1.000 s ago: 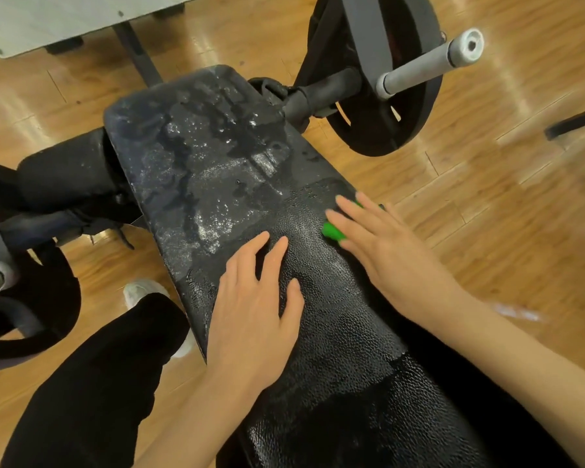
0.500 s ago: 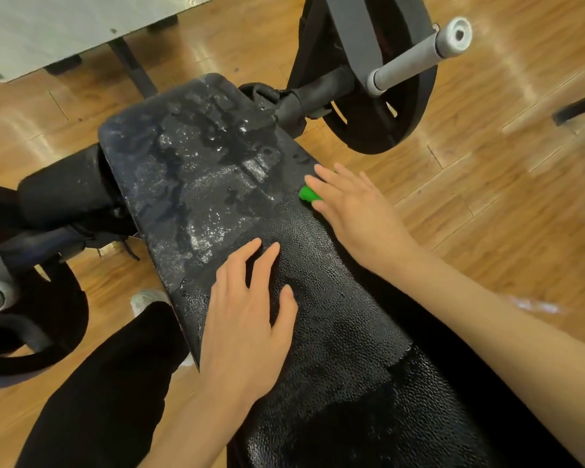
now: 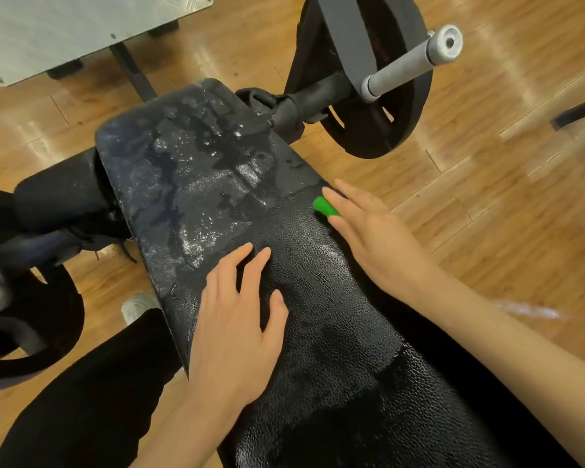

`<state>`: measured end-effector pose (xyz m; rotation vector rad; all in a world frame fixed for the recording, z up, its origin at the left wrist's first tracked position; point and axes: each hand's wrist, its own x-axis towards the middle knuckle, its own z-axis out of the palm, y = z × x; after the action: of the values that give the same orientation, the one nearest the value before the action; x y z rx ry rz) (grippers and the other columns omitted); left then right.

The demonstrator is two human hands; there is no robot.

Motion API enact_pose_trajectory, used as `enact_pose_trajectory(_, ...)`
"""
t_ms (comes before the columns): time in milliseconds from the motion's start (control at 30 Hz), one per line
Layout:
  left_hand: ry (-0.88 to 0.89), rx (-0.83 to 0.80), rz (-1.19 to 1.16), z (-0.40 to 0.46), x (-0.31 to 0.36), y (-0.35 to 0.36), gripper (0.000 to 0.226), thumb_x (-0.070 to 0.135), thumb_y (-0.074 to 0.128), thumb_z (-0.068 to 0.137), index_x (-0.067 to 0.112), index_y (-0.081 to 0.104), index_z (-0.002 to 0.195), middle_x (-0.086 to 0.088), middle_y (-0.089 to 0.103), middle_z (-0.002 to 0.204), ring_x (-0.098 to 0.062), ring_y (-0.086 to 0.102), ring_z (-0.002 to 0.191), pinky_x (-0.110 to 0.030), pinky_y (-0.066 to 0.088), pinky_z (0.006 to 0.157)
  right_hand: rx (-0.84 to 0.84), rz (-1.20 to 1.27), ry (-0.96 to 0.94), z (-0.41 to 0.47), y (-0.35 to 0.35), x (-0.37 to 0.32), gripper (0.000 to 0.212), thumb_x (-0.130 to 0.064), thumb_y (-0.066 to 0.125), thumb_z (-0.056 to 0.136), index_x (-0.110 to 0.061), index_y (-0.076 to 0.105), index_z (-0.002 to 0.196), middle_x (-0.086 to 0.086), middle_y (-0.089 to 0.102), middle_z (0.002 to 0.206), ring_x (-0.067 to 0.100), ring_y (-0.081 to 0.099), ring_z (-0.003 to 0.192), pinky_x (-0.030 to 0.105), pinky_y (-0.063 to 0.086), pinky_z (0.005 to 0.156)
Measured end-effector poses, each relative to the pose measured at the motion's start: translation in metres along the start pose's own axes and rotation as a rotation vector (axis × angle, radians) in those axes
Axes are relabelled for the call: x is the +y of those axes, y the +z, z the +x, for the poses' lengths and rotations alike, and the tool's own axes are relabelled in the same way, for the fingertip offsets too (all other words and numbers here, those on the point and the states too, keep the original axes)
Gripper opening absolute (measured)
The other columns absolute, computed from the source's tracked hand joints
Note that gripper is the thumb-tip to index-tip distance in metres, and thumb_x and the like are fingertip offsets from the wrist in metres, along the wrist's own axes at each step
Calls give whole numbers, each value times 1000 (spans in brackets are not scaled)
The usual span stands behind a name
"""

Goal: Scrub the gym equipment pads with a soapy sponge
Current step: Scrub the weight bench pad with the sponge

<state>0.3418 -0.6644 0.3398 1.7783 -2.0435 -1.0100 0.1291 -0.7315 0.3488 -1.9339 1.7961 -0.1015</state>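
Wood floor, one wet black pad (image 3: 196, 184), one green sponge (image 3: 325, 206), two hands

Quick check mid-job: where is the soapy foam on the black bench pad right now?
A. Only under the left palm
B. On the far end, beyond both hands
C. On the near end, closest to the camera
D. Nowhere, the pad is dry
B: white suds cover the far part of the black bench pad, ahead of the left hand and the right hand, which presses the green sponge.
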Motion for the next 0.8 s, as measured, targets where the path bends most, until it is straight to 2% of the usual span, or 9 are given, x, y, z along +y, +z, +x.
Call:
enact_pose_trajectory(67,0,2,5,0,1,1,58,47,31,95,24,42,147,5,36,148,-14,32,136,-33,32,111,-5,31,-1,-15,-6,6,46,-27,41,103,-15,40,147,4,33,155,20,30,141,28,20,116)
enact_pose_trajectory(267,12,-7,-1,-1,1,0,58,48,30,96,25,40,148,7,33,150,-10,30,137,-32,31,111,-59,85,42,59,9,0,45,-25,38,104,-11,38,147,11,33,154,23,28,143,28,17,115)
enact_pose_trajectory(467,-14,-3,-10,-3,1,-1,58,49,29,96,27,40,148,10,32,150,-8,29,138,-29,30,110,17,-92,-49,-11,6,-2,45,-24,41,103,-17,38,148,0,28,157,24,18,147,37,7,118)
enact_pose_trajectory(667,-13,3,1,-6,0,1,58,51,27,96,29,38,148,12,31,152,-6,26,140,-26,26,109,-77,-67,12,85,21,-10,44,-22,37,105,-14,36,148,6,30,156,27,22,145,44,20,117)
enact_pose_trajectory(800,-15,12,17,-4,1,2,58,51,27,95,28,41,147,10,33,151,-8,30,138,-25,27,107,-10,-118,-100,34,13,-10,42,-19,46,102,-14,44,144,4,34,155,26,22,146,45,15,117)
